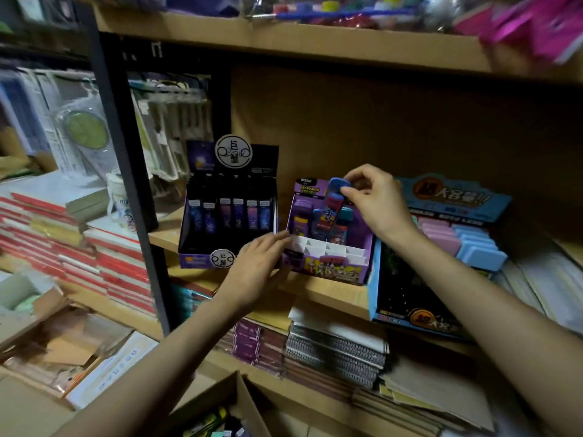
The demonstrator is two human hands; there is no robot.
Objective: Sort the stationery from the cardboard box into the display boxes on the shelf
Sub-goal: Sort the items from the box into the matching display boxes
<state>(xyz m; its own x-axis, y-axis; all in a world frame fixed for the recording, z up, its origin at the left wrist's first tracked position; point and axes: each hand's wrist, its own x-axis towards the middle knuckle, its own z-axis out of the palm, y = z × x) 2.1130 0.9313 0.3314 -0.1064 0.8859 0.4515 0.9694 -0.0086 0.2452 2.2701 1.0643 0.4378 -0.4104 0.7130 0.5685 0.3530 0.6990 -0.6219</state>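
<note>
On the middle shelf (315,291), just right of the black display box (227,216), sits the purple display box (331,266) I am filling. My right hand (375,203) pinches a blue-topped eraser (339,187) between thumb and fingertips above the far rows of that box, not yet seated. My left hand (262,263) lies flat with straight fingers against the box's near left corner, steadying it and grasping nothing. A handful of pieces already stand in the far compartments, while the near white divider slots (328,247) look unfilled. At the near edge of the view the cardboard box (249,402) shows more stationery inside, so I judge the sorting well short of done.
</note>
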